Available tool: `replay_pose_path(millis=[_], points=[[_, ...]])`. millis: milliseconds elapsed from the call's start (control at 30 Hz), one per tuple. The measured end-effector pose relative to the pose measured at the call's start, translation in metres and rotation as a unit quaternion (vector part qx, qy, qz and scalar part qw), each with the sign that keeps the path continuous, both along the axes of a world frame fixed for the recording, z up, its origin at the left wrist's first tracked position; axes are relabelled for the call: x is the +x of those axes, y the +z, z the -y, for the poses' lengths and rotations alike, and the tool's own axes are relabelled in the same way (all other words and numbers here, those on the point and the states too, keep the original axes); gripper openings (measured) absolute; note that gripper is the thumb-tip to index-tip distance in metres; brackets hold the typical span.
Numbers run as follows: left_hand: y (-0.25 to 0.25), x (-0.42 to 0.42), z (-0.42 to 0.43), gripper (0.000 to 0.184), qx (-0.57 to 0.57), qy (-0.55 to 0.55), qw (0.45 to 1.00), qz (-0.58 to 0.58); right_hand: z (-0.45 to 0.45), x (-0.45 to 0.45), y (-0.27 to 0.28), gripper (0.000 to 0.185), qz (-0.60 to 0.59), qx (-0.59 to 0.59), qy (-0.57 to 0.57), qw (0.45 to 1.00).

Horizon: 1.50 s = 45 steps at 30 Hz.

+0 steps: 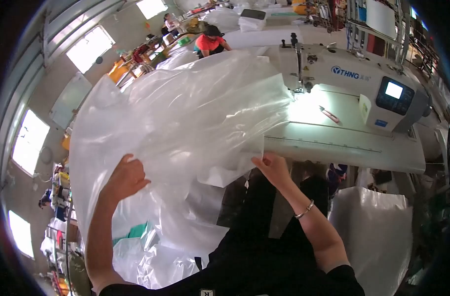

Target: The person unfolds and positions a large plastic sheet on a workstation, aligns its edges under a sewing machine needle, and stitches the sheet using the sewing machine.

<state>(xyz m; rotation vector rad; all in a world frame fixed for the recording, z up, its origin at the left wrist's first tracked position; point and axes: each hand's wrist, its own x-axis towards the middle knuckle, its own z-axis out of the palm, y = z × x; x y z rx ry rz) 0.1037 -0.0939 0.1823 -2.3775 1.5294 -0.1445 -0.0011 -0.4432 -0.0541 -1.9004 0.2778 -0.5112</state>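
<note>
A large, wrinkled sheet of clear plastic film [185,108] spreads over the left of the sewing table and hangs down toward my lap. My left hand [126,178] is closed at the sheet's near left part, its fingers curled into the film. At the sheet's right edge, my right hand [273,168] pinches a corner between thumb and fingers, just in front of the table edge. The sheet's far right side lies close to the needle area of a white sewing machine [333,69], whose lamp is lit.
Pink-handled thread snips [329,114] lie on the machine bed, behind a printed ruler scale [328,144]. Another stack of plastic film [370,237] hangs low on the right. Beyond the sheet, a person in a red top [211,42] bends over a table.
</note>
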Motion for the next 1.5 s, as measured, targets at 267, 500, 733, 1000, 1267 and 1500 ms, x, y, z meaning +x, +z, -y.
replay_pose_path(millis=[267, 500, 733, 1000, 1267, 1500], points=[[0.014, 0.031, -0.003, 0.013, -0.012, 0.008, 0.99, 0.137, -0.033, 0.003, 0.003, 0.027, 0.039, 0.411, 0.204, 0.887], [-0.044, 0.082, -0.008, 0.03, -0.132, 0.109, 0.961, 0.217, 0.016, -0.063, -0.026, 0.032, -0.216, -0.074, 0.099, 0.969], [-0.07, 0.055, -0.012, 0.045, -0.373, 0.213, 0.887, 0.17, 0.002, -0.039, 0.069, 0.034, -0.183, 0.01, 0.163, 0.969], [-0.096, 0.025, -0.037, 0.047, -0.49, 0.203, 0.823, 0.203, -0.015, 0.099, 0.007, 0.018, 0.146, 0.565, 0.08, 0.808], [-0.272, -0.048, 0.009, 0.083, -0.57, 0.359, 0.736, -0.064, -0.018, 0.121, 0.014, 0.01, 0.132, 0.578, 0.091, 0.8], [-0.253, 0.018, -0.003, 0.02, -0.696, 0.413, 0.588, -0.004, -0.008, 0.061, 0.047, 0.016, 0.099, 0.409, -0.054, 0.906]])
